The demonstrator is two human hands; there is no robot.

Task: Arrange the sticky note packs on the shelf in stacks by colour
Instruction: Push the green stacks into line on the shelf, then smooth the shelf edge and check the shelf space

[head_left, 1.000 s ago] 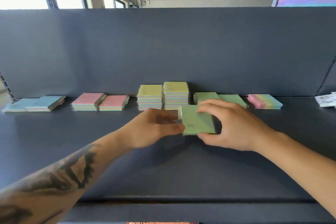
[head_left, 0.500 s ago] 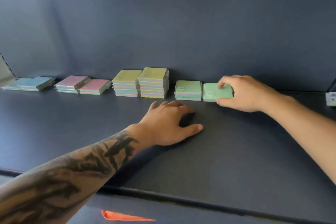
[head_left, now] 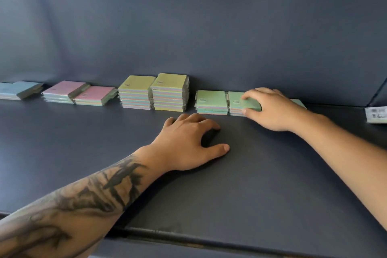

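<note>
Green sticky note pack (head_left: 244, 101), gripped by my right hand (head_left: 270, 109) between thumb and fingers, sits atop the right green stack (head_left: 236, 111) against the shelf (head_left: 272, 174) back wall. Beside it stands a second green stack (head_left: 211, 102); leftward, two yellow stacks (head_left: 155, 92), pink stacks (head_left: 79, 93), blue packs (head_left: 21, 90). My left hand (head_left: 188, 144) rests released, fingers spread on the shelf.

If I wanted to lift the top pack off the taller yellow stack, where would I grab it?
Pinch the top pack of the taller yellow stack from the front: thumb on its near edge, fingers flat on its top face. Its left side presses against the shorter yellow stack and the back wall stands close behind, so the front, and perhaps the right side, gives the easiest grip.
</note>
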